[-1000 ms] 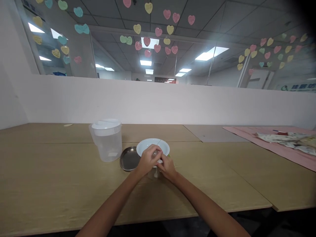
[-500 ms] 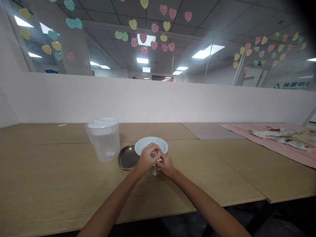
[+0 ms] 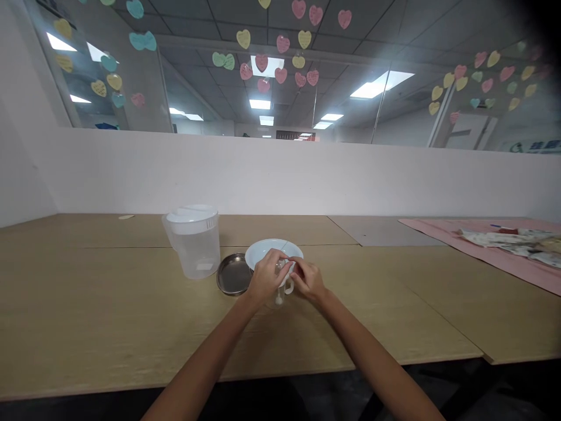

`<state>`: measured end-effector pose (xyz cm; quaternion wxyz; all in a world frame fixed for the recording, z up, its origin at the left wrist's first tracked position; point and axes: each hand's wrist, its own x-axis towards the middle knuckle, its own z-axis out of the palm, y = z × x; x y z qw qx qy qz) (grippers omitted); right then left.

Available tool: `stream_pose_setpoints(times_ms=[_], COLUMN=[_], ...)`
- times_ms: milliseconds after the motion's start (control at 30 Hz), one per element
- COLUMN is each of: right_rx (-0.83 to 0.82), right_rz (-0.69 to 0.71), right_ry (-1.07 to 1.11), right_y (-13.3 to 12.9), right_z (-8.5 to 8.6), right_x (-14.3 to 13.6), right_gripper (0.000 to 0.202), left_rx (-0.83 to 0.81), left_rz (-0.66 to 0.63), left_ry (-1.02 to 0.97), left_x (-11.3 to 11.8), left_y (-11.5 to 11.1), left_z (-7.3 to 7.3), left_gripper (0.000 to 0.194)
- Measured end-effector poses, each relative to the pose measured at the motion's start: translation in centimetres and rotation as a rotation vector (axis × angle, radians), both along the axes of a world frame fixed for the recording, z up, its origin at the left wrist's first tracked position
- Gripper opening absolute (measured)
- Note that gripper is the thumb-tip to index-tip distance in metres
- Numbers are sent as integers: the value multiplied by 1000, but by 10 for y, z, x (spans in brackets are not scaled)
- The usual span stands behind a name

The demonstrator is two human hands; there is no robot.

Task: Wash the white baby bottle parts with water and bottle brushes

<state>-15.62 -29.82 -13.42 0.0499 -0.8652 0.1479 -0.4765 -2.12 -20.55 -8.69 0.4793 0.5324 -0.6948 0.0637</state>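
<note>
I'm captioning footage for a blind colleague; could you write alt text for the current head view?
The left hand and right hand meet over a small see-through item, partly hidden, on a light brown table. A white bowl sits just beyond, with a metal dish and lidded pitcher to the left and a pink cloth at far right.

On table (image 3: pixel 131 327), from bowl (image 3: pixel 258 249) | cup (image 3: pixel 279 299): 6 o'clock | tray (image 3: pixel 233 275): 8 o'clock, just beside | pitcher (image 3: pixel 199 251): 9 o'clock | cloth (image 3: pixel 432 230): 3 o'clock, pen (image 3: pixel 502 227) on it
</note>
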Motion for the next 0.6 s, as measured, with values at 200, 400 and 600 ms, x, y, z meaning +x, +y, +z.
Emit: stream_pose_setpoints(times_ms=[200,400,600], right_rx=[-65,51,151], right_rz=[12,-12,-28], right_ry=[19,-73,-92], right_y=[6,19,25], right_z=[1,-4,-6], right_x=[2,12,19], right_gripper=[32,28,49], left_rx=[68,-195,-185], left_rz=[49,169,132], left_ry=[79,-191,-215], left_x=[1,12,14], left_y=[1,-4,-5], left_z=[-3,-43,-58], left_gripper=[35,60,68])
